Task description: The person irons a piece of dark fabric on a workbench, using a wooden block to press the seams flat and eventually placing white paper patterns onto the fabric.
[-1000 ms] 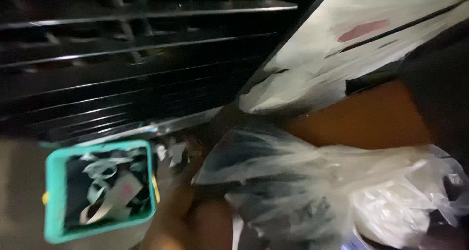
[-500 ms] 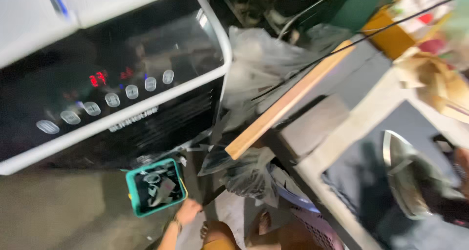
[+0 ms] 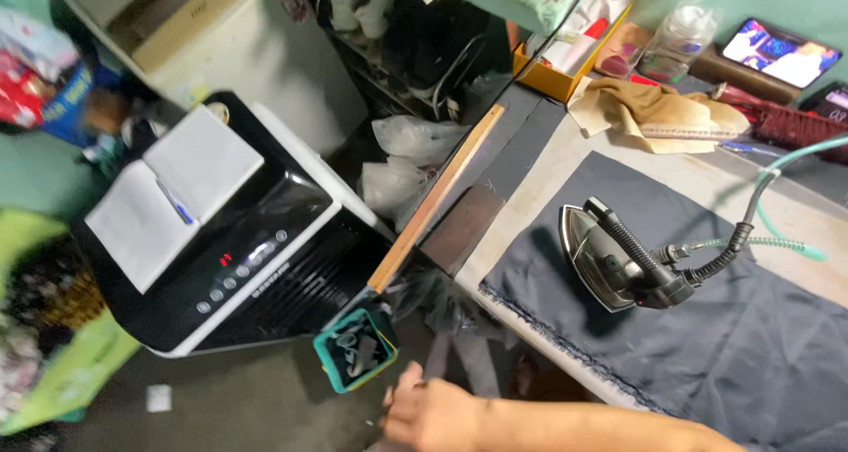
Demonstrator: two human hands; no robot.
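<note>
One hand [image 3: 433, 414] shows at 6 o'clock in the frame, forearm running off toward 4 o'clock. Which hand it is cannot be told, and the fingers curl under out of sight, so how far it is open, or whether it has hold of anything, cannot be told either. It hovers low, just beside a dark strip [image 3: 439, 357] that hangs down beneath the desk edge.

Nearest to it, at about 10 o'clock from the hand, a teal bin [image 3: 354, 349] sits on the floor [image 3: 238, 403], stuffed with scraps. The bin stands against the foot of a black-and-white machine [image 3: 265, 267] with lit buttons on top, and a white pad [image 3: 172, 192] lies on that machine.

Up at 2 o'clock from the hand, a steam iron [image 3: 609, 258] rests on dark grey cloth [image 3: 707, 328] spread over the desk [image 3: 548, 165], its hose [image 3: 777, 174] trailing off toward 3 o'clock. A wooden slat [image 3: 437, 198] leans along the desk's near edge, with plastic bags [image 3: 402, 156] behind it.
</note>
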